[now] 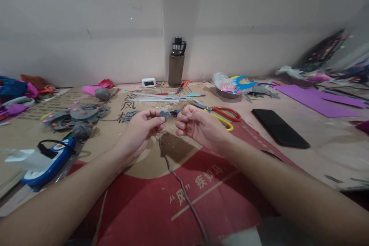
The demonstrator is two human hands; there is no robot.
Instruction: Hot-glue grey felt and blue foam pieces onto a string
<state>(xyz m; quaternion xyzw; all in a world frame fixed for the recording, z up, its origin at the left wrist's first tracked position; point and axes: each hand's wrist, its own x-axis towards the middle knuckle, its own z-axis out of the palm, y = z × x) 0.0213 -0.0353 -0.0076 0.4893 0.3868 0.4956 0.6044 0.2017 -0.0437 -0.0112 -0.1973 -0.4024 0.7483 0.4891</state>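
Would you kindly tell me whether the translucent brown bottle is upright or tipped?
Upright: the translucent brown bottle stands vertically, its black lid uppermost.

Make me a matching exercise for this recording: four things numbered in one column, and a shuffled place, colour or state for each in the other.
Things:
1. Phone
2. Grey yarn piece
3. Bottle
4. Scissors

Descriptions:
A. Standing upright
B. Partly red-orange
C. Black, lying flat
D. Held at the fingertips of the left hand

Pairs: 1-C, 2-D, 3-A, 4-B
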